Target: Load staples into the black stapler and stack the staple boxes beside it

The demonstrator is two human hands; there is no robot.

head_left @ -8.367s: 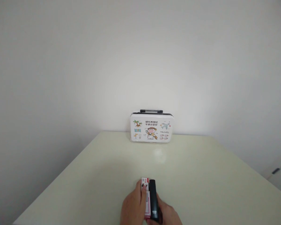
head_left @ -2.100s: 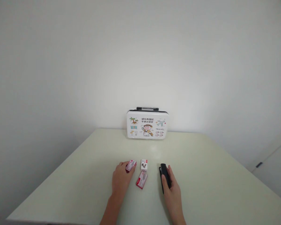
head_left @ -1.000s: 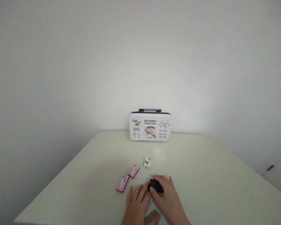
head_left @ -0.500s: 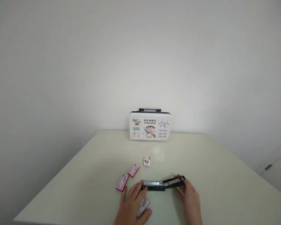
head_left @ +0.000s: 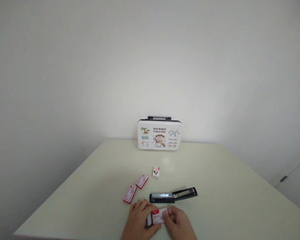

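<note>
Near the front of the table, both hands are on a small red and white staple box (head_left: 159,216). My left hand (head_left: 139,220) grips its left end, where a dark and grey part shows beside the printed sleeve. The fingertips of my right hand (head_left: 179,222) pinch the right end. Just beyond them lies a black stapler (head_left: 162,197), swung open nearly flat, with its metal parts facing up; neither hand touches it. Two more red and white boxes lie left of the stapler, one nearer (head_left: 130,194) and one farther (head_left: 142,181).
A small white box (head_left: 155,172) with a dark picture on it sits beyond the stapler. At the back of the pale table (head_left: 90,180), a white carry case (head_left: 160,135) with cartoon prints and a black handle stands against the wall (head_left: 150,66).
My right hand has let go of the stapler and moved left to the staple box. My left hand has left the stapler's end and lifted the box into its grip.
</note>
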